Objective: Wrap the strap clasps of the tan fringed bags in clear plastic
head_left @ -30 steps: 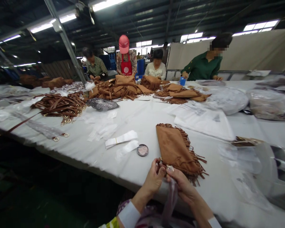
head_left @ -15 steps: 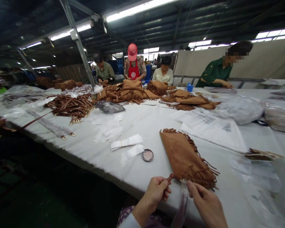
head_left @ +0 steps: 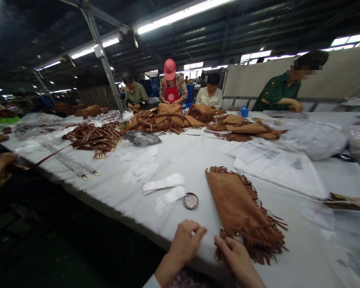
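A brown fringed bag (head_left: pixel 232 200) lies flat on the white-covered table, its fringe spread to the right and along the near end. Just left of its near corner, my left hand (head_left: pixel 184 242) is raised with thumb and forefinger pinched together; whatever is between the tips is too small to make out. At that same corner my right hand (head_left: pixel 237 258) is closed, thumb and forefinger on a brown leather strip (head_left: pixel 218 254). Part of the strip is hidden by the fingers. A small round dish (head_left: pixel 191 201) with pale pink contents sits beyond my left hand.
White paper strips (head_left: pixel 163 184) lie left of the dish. Brown straps with metal buckles (head_left: pixel 93 138) are heaped farther left. More brown bags (head_left: pixel 168 118) are piled at the back, before several people. Clear plastic (head_left: pixel 315 138) covers the right side. A co-worker's hand (head_left: pixel 3 162) is at far left.
My left hand has come off the brown leather strip and moved left. My right hand has shifted from the plastic-wrapped strap to the leather strip. The view has tilted slightly.
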